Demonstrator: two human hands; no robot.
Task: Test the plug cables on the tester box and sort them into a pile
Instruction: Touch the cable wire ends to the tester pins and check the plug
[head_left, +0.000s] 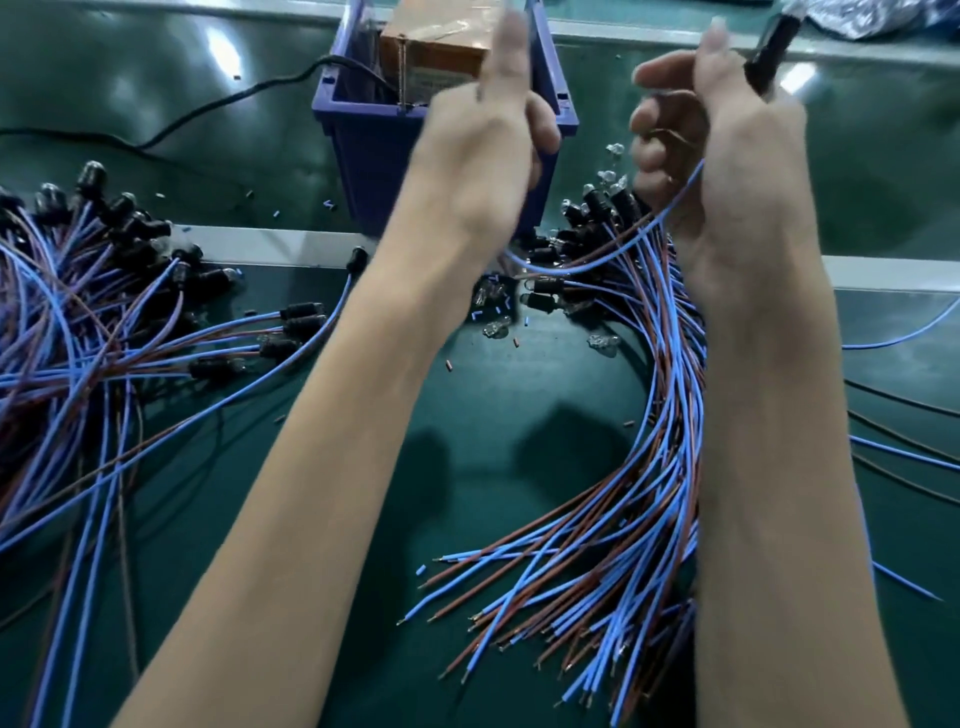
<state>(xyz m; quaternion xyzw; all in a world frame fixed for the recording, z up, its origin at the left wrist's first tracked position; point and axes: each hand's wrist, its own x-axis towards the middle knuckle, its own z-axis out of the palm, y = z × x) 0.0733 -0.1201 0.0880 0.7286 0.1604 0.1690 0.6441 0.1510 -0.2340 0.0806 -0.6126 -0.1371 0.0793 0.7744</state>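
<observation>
My right hand (727, 156) grips a cable's black plug (771, 47), long axis toward 1 o'clock. Its blue wire (623, 249) sags toward 8 o'clock, to my left hand (478, 145), which is blurred, so I can't tell its grip. The tester box (436, 47) sits just beyond that nearer hand, at 12.

We see the right hand (727, 145) raised, fingers curled round a black plug (774, 47) whose blue wire (623, 249) sags down toward the left hand (483, 150). That hand is blurred in front of the blue bin (363, 156), one finger up, and we can't tell its grip. A brown box (436, 52) sits in the bin and a black cord (208, 109) runs off left, with a left pile (104, 322) and a right pile (649, 467) of blue and brown plug cables on the green mat (467, 441).
</observation>
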